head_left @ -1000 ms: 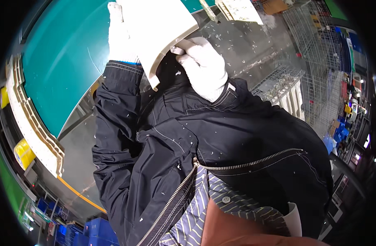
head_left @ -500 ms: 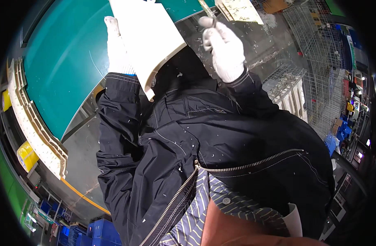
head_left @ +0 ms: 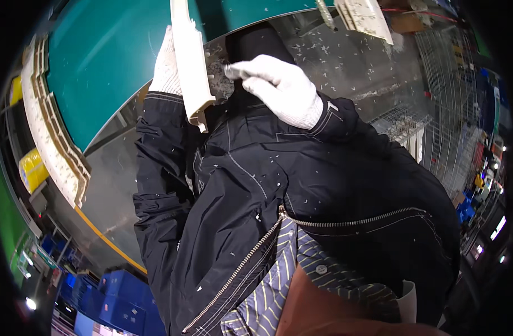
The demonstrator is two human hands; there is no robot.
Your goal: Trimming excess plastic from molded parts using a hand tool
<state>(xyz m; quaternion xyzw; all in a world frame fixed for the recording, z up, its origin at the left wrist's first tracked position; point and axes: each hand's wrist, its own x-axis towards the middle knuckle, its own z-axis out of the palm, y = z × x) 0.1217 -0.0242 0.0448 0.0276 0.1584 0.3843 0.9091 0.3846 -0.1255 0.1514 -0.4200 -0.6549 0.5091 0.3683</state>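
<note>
My left hand [head_left: 168, 68], in a white knit glove, grips a long cream plastic panel [head_left: 190, 61] from its left side. The panel stands turned on its narrow side over the near edge of the green tabletop, its lower end close to my jacket. To the right of it, apart from the panel, is my white-gloved right hand [head_left: 281, 89]. Its thumb and fingers are drawn together, pointing at the panel. A small greyish bit shows at the fingertips, too small to name.
Stacked cream panels [head_left: 57, 126] line the left, with yellow rolls [head_left: 32, 169] beyond. More cream pieces [head_left: 364, 17] lie at the upper right. Wire mesh cages [head_left: 452, 95] stand on the right. White shavings litter the grey floor [head_left: 346, 73]. Blue bins [head_left: 125, 297] sit at lower left.
The panel has turned from showing its broad face to its narrow side. My right hand has come left and nearer my body, toward the panel.
</note>
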